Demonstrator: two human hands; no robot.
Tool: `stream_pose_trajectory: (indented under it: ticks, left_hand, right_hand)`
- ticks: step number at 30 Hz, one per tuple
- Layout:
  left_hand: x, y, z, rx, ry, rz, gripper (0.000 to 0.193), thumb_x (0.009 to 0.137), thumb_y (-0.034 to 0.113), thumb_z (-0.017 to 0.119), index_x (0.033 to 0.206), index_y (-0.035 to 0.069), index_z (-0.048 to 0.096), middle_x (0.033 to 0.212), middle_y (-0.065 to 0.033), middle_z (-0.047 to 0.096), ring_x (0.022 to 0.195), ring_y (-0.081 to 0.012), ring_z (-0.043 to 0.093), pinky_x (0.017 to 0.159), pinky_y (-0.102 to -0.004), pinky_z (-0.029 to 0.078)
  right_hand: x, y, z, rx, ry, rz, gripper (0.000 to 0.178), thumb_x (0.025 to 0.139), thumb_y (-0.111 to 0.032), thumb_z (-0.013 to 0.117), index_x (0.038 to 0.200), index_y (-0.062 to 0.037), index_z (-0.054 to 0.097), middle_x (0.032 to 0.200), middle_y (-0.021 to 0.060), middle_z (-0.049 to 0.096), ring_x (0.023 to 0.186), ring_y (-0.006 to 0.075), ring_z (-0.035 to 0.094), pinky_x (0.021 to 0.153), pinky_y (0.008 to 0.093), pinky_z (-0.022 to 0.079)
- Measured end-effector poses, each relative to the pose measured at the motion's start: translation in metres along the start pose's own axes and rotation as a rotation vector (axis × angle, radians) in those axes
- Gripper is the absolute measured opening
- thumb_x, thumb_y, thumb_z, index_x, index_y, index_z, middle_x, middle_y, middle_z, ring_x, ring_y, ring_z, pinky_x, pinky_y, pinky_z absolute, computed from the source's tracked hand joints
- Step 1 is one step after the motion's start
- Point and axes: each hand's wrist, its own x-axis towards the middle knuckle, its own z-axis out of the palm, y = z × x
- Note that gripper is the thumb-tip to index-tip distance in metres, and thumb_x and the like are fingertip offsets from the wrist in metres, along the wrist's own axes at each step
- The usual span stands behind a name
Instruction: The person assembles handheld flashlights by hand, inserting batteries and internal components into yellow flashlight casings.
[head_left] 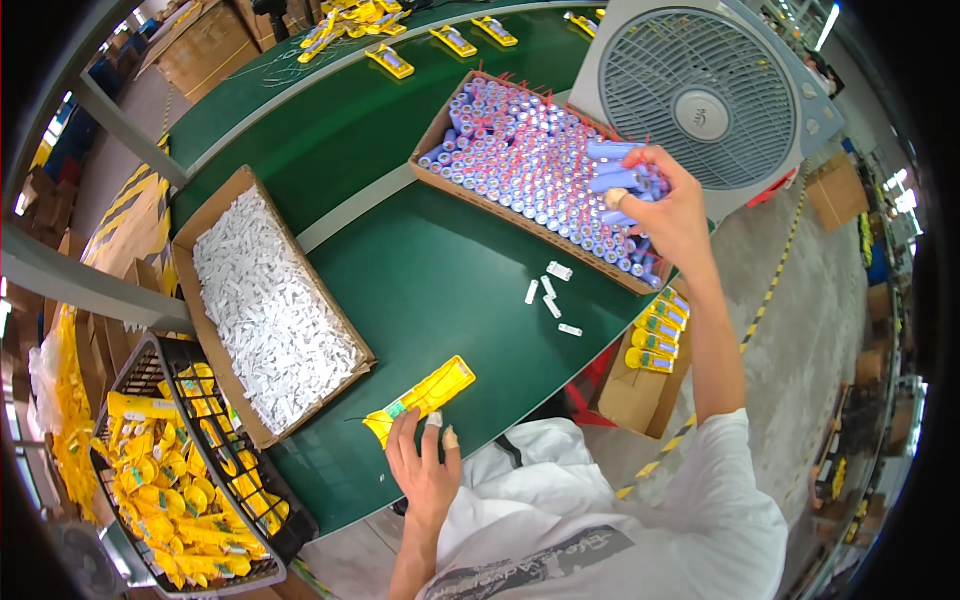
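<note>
Over the right end of a cardboard box of battery cells (530,150), my right hand (672,205) is closed around several blue-purple cylindrical battery cells (612,182). Finger cots cover some of my fingertips. At the near edge of the green table, my left hand (425,470) rests its fingertips on the near end of a yellow plastic casing (445,382). Its fingers are stretched out and its thumb stands apart from the casing. A small green circuit board (397,410) and thin dark wires show in the casing beside my fingers.
Several small white pieces (550,287) lie on the table (400,250). To the left stand a box of white pieces (270,310) and a black basket (205,425) of yellow casings. A fan (700,110) is at the far right; filled casings (655,335) sit in a lower box.
</note>
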Motion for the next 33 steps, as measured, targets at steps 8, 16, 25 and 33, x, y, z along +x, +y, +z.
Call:
stream_pose_trajectory:
  ticks: [8, 16, 25, 33]
  left_hand:
    - [0.041, 0.022, -0.001, 0.076, -0.032, -0.049, 0.041, 0.088, 0.012, 0.079, 0.125, 0.002, 0.066, 0.145, -0.0214, 0.056, 0.136, -0.0464, 0.051, 0.109, -0.0574, 0.044]
    - [0.048, 0.006, -0.01, 0.096, -0.151, -0.018, 0.046, 0.089, 0.014, 0.079, 0.131, 0.003, 0.064, 0.147, -0.0203, 0.054, 0.139, -0.0448, 0.049, 0.11, -0.0574, 0.045]
    - [0.091, 0.051, 0.026, -0.084, -0.204, 0.009, 0.053, 0.091, 0.019, 0.078, 0.136, 0.0, 0.059, 0.141, -0.0262, 0.055, 0.131, -0.0462, 0.053, 0.107, -0.0533, 0.048]
    - [0.144, 0.048, 0.082, -0.031, -0.286, 0.1, 0.062, 0.09, 0.017, 0.076, 0.145, -0.001, 0.053, 0.127, -0.0222, 0.059, 0.119, -0.0405, 0.058, 0.096, -0.0499, 0.05]
  right_hand:
    - [-0.017, 0.027, 0.172, 0.415, -0.359, 0.07, 0.039, 0.085, -0.011, 0.085, 0.119, -0.0071, 0.067, 0.101, 0.007, 0.074, 0.077, 0.0124, 0.073, 0.053, 0.0278, 0.058]
    - [-0.043, 0.062, 0.162, -0.259, -0.141, -0.302, 0.075, 0.092, -0.019, 0.08, 0.158, -0.0108, 0.046, 0.149, 0.0246, 0.055, 0.136, 0.0446, 0.053, 0.114, 0.0487, 0.045]
    - [-0.06, 0.108, 0.153, -0.107, -0.048, -0.395, 0.075, 0.095, -0.023, 0.075, 0.161, -0.0099, 0.041, 0.158, 0.0259, 0.044, 0.142, 0.0455, 0.046, 0.12, 0.051, 0.038]
    - [-0.073, 0.072, 0.105, -0.166, 0.069, -0.453, 0.059, 0.094, -0.016, 0.073, 0.149, -0.0072, 0.054, 0.149, 0.0235, 0.052, 0.133, 0.0439, 0.055, 0.111, 0.0474, 0.048]
